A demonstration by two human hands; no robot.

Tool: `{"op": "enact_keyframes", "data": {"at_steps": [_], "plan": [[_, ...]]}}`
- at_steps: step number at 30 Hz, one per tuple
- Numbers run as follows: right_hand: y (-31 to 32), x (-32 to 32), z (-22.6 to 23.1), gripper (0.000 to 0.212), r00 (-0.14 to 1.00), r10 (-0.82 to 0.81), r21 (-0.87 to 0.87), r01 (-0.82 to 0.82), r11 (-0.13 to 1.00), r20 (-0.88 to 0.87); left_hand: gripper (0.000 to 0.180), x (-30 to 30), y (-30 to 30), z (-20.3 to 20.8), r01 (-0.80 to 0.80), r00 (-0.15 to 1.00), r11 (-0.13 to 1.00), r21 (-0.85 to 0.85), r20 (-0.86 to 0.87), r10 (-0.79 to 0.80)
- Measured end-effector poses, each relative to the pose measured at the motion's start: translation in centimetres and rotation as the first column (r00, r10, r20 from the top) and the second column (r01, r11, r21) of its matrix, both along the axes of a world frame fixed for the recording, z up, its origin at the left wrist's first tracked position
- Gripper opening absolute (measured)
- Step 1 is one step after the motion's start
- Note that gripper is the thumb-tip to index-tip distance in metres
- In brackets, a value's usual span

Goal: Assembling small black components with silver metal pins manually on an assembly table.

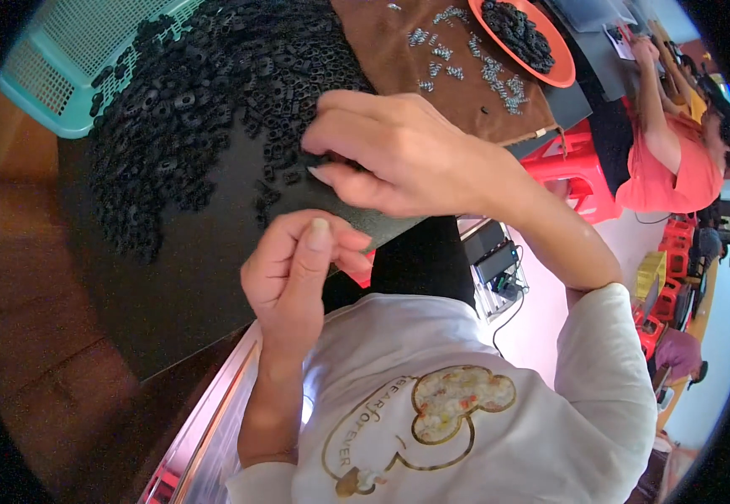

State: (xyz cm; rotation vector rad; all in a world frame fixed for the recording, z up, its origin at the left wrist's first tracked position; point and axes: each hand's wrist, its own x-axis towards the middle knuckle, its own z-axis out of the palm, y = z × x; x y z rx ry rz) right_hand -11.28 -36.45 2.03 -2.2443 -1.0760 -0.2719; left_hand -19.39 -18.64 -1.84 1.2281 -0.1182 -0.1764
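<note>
My left hand (pixel 289 273) is raised at the near edge of the dark table, thumb pressed toward the curled fingers in a pinch. Whatever it holds, if anything, is hidden. My right hand (pixel 394 151) reaches in from the right, its fingers curled and slightly blurred over the small black plastic parts (pixel 285 109). Something dark shows between its thumb and fingers, too small to make out. A wide heap of round black plastic pieces (pixel 168 126) spreads to the left of the smaller parts.
A teal plastic basket (pixel 67 109) stands at the far left. On a brown cloth (pixel 382 46) lie small metal springs (pixel 491 76). An orange plate (pixel 561 74) holds black parts. Red stools (pixel 579 172) and a person in a red shirt (pixel 672 172) are to the right.
</note>
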Motion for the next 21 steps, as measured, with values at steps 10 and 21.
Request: {"op": "enact_keyframes", "data": {"at_steps": [10, 21], "plan": [[-2.7, -3.6, 0.9, 0.026, 0.989, -0.024, 0.132, 0.004, 0.991, 0.149, 0.034, 0.5, -0.8, 1.3, 0.055, 0.994, 0.998, -0.015, -0.089, -0.056], [-2.4, -6.2, -0.2, 0.020, 0.992, -0.039, 0.162, 0.019, 0.987, 0.117, 0.032, -0.3, -2.1, 0.5, -0.040, 0.997, 0.999, -0.036, -0.070, 0.037]]}}
